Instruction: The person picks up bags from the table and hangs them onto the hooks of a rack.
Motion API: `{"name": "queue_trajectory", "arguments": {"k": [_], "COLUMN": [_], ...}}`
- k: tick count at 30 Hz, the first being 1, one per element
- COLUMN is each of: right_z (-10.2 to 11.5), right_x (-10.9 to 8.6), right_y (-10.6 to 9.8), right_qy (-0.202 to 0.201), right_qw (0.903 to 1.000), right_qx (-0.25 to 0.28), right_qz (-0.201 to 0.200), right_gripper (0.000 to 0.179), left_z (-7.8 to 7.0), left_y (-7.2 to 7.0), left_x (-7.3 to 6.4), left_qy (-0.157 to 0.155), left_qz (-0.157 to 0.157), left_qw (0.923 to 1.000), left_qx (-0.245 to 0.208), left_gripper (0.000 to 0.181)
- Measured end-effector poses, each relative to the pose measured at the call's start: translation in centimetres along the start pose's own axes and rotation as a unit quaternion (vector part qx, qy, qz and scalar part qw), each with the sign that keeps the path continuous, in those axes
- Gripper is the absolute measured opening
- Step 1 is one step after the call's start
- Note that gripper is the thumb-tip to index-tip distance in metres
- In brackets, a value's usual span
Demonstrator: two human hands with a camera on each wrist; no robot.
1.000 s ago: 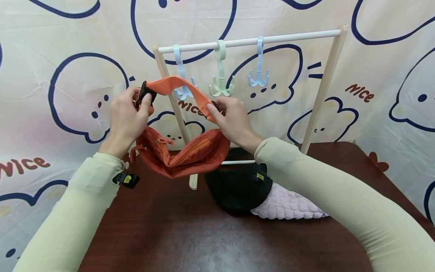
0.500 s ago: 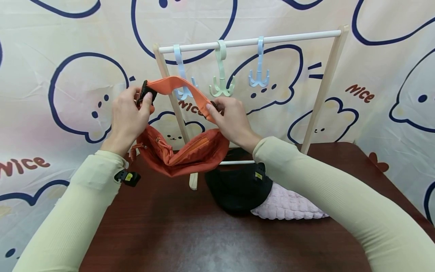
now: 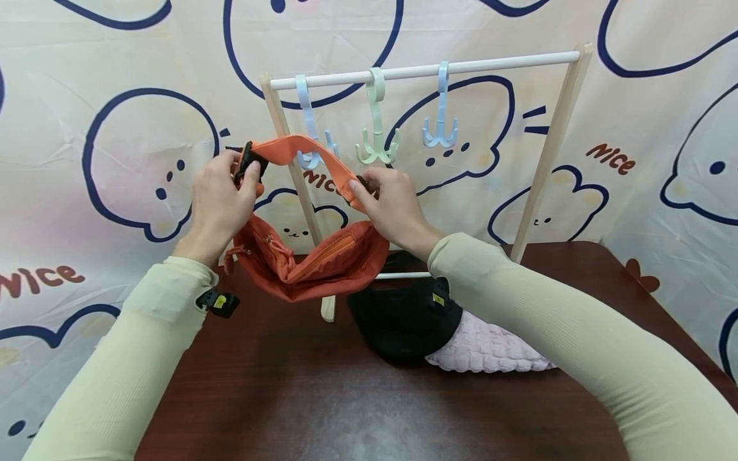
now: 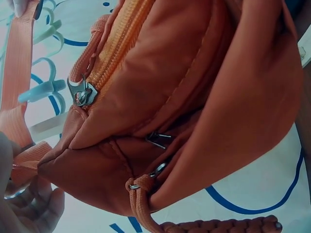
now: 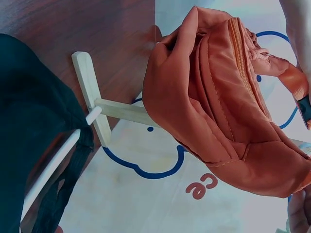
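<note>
I see bag (image 3: 311, 278) between left hand (image 3: 221, 198) and right hand (image 3: 398, 208), before rack (image 3: 275, 109). Three hooks (image 3: 376, 115) on rail (image 3: 513, 63), behind bag. Fabric item (image 3: 403, 326) on table (image 3: 259, 390), right of bag; second item (image 3: 490, 349) to its right.

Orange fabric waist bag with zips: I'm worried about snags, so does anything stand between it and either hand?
Nothing visible does. On the bag, the left hand grips the black plastic buckle and the right hand pinches the flat orange fabric strap. The black fabric item and pale pink puckered cloth lie lower, out of the way.
</note>
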State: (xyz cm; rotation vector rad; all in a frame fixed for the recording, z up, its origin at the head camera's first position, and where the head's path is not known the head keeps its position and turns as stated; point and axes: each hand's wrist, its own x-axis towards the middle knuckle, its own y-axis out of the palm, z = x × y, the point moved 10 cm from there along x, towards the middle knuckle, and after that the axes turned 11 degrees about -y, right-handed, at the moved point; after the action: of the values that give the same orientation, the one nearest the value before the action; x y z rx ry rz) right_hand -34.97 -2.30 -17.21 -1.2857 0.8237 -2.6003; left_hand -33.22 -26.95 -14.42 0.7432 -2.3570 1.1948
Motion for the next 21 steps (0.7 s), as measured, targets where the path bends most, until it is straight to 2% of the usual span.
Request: {"name": "queue_trajectory", "arguments": {"k": [21], "right_z": [-0.94], "right_x": [-0.96], "right_y": [0.39], "right_qy": [0.007], "right_qw": [0.9996], "right_qx": [-0.019], "right_qz": [0.018], "right_gripper": [0.022], "left_z": [0.19], "left_y": [0.75], "left_x": [-0.99], "left_qy": [0.026], "left_qz": [0.010], "left_qw": [0.9996], "left_qx": [0.002], "left_gripper": [0.038]}}
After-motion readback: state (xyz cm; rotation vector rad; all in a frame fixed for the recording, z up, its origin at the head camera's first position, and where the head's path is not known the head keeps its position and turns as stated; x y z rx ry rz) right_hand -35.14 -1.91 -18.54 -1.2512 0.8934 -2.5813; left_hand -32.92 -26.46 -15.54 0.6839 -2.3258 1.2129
